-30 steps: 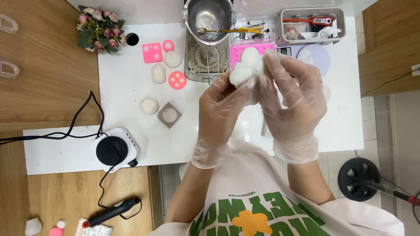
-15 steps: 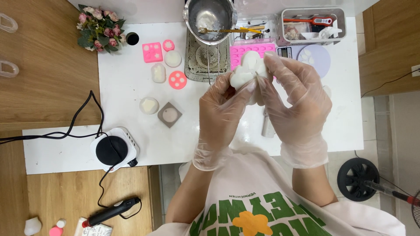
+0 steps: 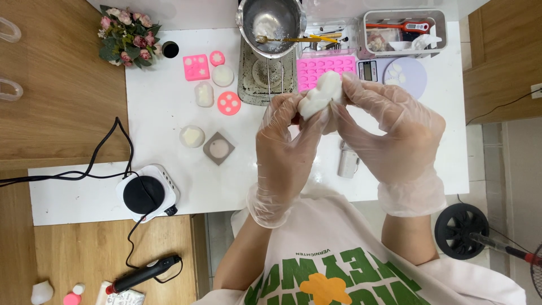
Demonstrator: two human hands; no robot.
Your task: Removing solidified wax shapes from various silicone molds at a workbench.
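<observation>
Head view, looking straight down: both hands wear thin clear gloves and meet above the white table. The left hand and the right hand together pinch a white lumpy moulded piece, held up in the air over the table's middle, fingers of each hand curled and pressed against its sides. Just behind it lies a pink mould tray with many small cavities. A metal pot with a gold spoon across it stands on a wire rack at the table's far edge. To the left of that are a pink square mould, a round pink mould and several white cast shapes. A small square grey mould sits nearer the left hand. At the table's near left corner stands a white hot plate with a black top and black cable. A bunch of pink flowers lies at the far left corner. A lilac round plate sits beyond the right hand.
</observation>
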